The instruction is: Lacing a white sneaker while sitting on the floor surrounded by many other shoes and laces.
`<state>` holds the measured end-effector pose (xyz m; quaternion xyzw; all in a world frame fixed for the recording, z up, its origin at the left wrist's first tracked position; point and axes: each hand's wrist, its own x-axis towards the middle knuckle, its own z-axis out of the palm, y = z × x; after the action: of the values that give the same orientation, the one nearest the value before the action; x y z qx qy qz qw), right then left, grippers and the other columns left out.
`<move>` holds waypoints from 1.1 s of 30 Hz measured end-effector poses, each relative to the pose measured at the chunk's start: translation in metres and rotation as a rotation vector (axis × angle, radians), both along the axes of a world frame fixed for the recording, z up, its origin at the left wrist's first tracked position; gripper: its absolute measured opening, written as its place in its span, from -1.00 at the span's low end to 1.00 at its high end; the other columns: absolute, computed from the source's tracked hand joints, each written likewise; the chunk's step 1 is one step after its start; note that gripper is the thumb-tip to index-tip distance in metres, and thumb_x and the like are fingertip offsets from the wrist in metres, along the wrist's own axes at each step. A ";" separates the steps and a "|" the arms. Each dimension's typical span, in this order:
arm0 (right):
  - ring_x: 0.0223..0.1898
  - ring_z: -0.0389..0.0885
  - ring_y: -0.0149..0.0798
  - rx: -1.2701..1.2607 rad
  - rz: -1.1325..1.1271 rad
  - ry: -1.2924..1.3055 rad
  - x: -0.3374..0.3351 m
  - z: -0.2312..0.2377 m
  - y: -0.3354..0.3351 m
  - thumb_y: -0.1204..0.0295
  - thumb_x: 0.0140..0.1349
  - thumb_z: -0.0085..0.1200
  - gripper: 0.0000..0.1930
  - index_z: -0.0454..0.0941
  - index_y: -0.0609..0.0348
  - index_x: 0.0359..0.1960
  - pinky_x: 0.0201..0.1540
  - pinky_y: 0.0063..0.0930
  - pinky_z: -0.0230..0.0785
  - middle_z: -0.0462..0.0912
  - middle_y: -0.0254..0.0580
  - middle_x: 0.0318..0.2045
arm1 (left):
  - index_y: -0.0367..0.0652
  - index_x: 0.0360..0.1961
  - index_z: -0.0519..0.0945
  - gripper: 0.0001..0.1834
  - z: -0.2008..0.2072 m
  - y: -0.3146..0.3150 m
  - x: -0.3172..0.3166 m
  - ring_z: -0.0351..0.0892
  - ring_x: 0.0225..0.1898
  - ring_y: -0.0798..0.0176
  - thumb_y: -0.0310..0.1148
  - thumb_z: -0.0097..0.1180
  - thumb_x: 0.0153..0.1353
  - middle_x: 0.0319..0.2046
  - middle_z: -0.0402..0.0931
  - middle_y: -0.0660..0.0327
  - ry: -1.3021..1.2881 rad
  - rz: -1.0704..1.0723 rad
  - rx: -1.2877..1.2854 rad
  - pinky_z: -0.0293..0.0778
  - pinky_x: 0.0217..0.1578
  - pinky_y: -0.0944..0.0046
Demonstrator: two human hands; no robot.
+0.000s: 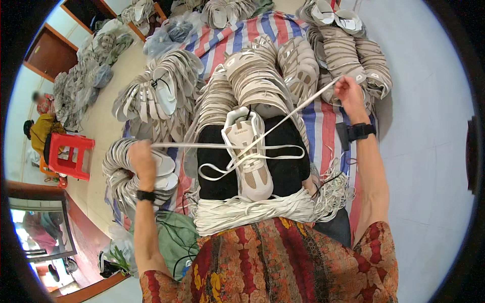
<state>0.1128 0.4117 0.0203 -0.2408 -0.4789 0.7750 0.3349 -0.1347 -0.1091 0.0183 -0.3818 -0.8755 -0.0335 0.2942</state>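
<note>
A beige and white sneaker upper (254,183) rests between my black-clad legs (287,174), toe toward me. Its white shoelace (189,145) runs taut from the eyelets both ways, with loose loops lying over the front of the upper. Far out to the left, my left hand (143,160) is closed on one end; motion blurs it a little. My right hand (349,93), raised farther away on the right, pinches the other end. A thick bundle of white shoelaces (252,214) lies across my lap, just below the toe.
Stacked shoe uppers (257,76) stand ahead on a striped sheet (252,29); more piles (161,91) sit to the left and back right. Tangled laces (333,194) lie by my right thigh. Far left, a person in yellow (43,134) sits near a red stool (70,151).
</note>
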 end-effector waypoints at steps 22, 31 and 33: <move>-0.63 0.15 -0.64 0.059 0.585 -0.131 0.021 0.016 -0.190 0.43 0.20 -0.07 -0.65 0.30 0.26 0.02 -0.60 -0.76 -0.02 0.23 -0.56 -0.65 | -0.21 -0.34 0.35 -0.88 -0.019 0.128 0.091 0.31 -0.60 0.52 -0.50 0.03 0.11 -0.64 0.39 0.35 -1.342 -0.352 0.520 0.27 -0.55 0.50; -0.62 0.35 -0.54 0.208 0.560 -0.268 0.014 -0.010 -0.168 0.52 0.08 -0.06 -0.65 0.36 0.29 -0.04 -0.46 -0.69 0.25 0.43 -0.39 -0.62 | -0.03 -0.40 0.35 -0.82 -0.008 0.063 0.038 0.08 -0.79 0.57 -0.48 0.12 0.05 -0.74 0.14 0.49 -1.745 -0.142 1.287 -0.01 -0.83 0.52; -0.47 0.48 -0.40 0.539 0.768 -0.305 0.010 -0.028 -0.172 0.49 0.03 0.00 -0.77 0.50 0.22 -0.23 -0.32 -0.54 0.35 0.53 -0.31 -0.53 | -0.02 -0.41 0.35 -0.83 -0.006 0.018 0.001 0.09 -0.78 0.58 -0.46 0.11 0.07 -0.74 0.15 0.48 -1.657 -0.083 1.468 -0.01 -0.81 0.54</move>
<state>0.1226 0.2393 -0.0072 -0.0623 -0.7600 0.6469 0.0018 -0.1334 -0.0906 0.0122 -0.0031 -0.5552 -0.7994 -0.2293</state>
